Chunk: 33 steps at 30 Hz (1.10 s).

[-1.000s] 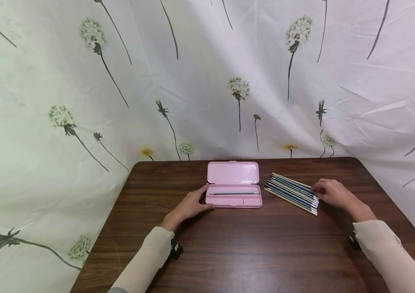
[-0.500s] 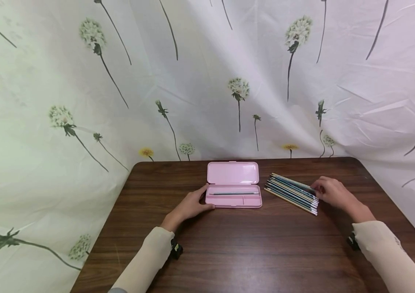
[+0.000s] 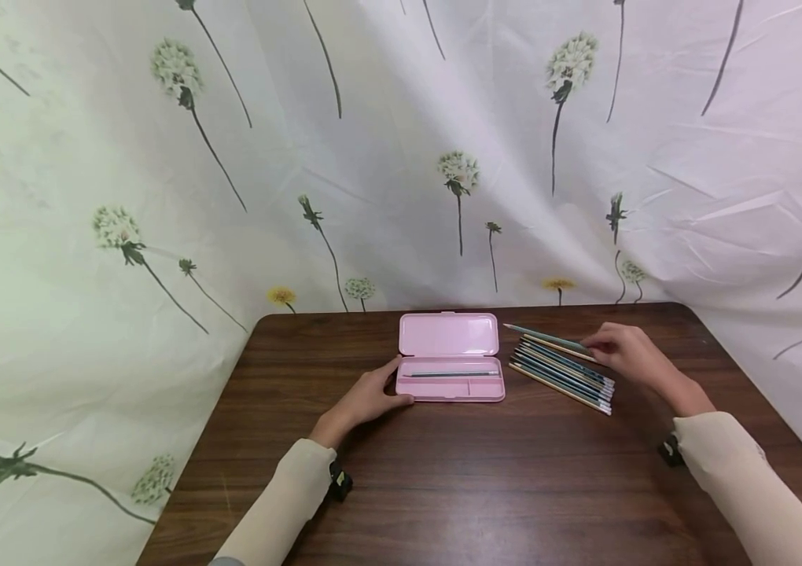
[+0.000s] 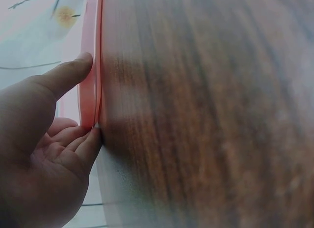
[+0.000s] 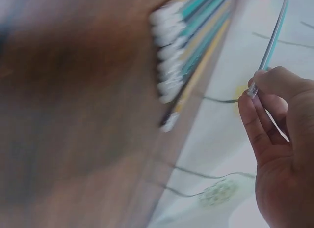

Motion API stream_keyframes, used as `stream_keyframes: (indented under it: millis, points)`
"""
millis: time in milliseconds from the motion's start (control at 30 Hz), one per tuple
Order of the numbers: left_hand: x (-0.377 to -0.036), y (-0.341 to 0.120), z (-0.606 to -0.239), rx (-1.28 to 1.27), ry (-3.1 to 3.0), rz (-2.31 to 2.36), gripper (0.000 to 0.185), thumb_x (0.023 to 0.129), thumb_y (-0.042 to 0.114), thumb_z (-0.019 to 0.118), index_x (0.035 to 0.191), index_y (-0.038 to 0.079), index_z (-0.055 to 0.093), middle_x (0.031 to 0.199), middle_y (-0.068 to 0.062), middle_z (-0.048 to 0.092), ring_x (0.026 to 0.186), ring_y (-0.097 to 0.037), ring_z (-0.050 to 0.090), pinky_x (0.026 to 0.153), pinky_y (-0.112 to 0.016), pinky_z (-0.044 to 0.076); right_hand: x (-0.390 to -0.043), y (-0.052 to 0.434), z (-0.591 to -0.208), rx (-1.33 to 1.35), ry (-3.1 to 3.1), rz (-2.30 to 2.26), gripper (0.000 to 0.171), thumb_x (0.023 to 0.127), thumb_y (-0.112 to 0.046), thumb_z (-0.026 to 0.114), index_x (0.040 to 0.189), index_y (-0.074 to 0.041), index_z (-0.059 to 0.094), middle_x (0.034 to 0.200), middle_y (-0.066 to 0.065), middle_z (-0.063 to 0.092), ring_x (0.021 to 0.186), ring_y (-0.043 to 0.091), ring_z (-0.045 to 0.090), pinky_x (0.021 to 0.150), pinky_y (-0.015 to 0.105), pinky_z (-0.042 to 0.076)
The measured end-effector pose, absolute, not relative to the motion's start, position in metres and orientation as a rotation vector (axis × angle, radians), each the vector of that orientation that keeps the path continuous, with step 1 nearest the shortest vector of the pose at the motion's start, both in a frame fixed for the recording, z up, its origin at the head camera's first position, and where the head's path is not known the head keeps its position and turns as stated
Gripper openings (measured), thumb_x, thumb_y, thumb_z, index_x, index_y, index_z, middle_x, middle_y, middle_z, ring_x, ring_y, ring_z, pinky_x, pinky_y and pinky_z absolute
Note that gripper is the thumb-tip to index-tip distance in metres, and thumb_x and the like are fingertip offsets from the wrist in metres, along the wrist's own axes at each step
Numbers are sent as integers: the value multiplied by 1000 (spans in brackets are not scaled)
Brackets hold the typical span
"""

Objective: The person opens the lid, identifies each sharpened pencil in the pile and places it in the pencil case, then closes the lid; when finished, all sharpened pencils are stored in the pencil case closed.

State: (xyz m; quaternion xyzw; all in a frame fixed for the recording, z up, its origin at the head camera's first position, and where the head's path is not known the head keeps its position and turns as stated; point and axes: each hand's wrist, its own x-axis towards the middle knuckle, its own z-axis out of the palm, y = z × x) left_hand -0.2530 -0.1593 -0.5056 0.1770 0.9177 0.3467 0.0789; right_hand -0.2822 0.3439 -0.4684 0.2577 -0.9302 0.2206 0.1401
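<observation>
A pink pencil case lies with its lid folded back, and one pencil rests in its long rear compartment. My left hand holds the case at its left end, thumb at the front side and fingertips round the end, as the left wrist view shows against the pink wall. Between thumb and fingers my right hand pinches a blue-green pencil near its eraser end, the tip pointing left toward the lid. Below it lies a slanted row of several pencils, white erasers to the right.
The brown wooden table ends at a white curtain with a dandelion print, close behind the case. A yellow pencil lies slightly apart from the row, on its far side.
My right hand has drawn one pencil off the far side of the row and shifted up and left with it. The left hand and the case have stayed put.
</observation>
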Motion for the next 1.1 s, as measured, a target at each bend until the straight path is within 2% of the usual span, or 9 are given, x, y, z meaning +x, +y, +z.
stream_keyframes:
  millis: [267,500,1100]
  points:
    - [-253,-160,-506,532,2748,1042,88,98,34,80,167,7,34,170,-18,39,155,-33,44,125,-51,40,-294,314,-446,949,-2564,699,23,88,10,79,105,-5,85,92,3,75,69,2,56,58,24,46]
    - [-253,-160,-506,538,2742,1058,88,98,33,80,167,5,34,170,-19,38,155,-33,44,124,-51,40,-302,283,-429,1070,-2552,684,25,89,8,80,108,-7,84,99,3,78,81,10,67,66,27,54]
    - [-254,-159,-506,545,2742,1036,88,98,33,80,167,5,34,170,-18,39,156,-33,43,125,-51,40,-314,220,-412,1180,-2587,808,23,94,2,78,114,-7,84,111,5,78,100,21,72,84,44,61]
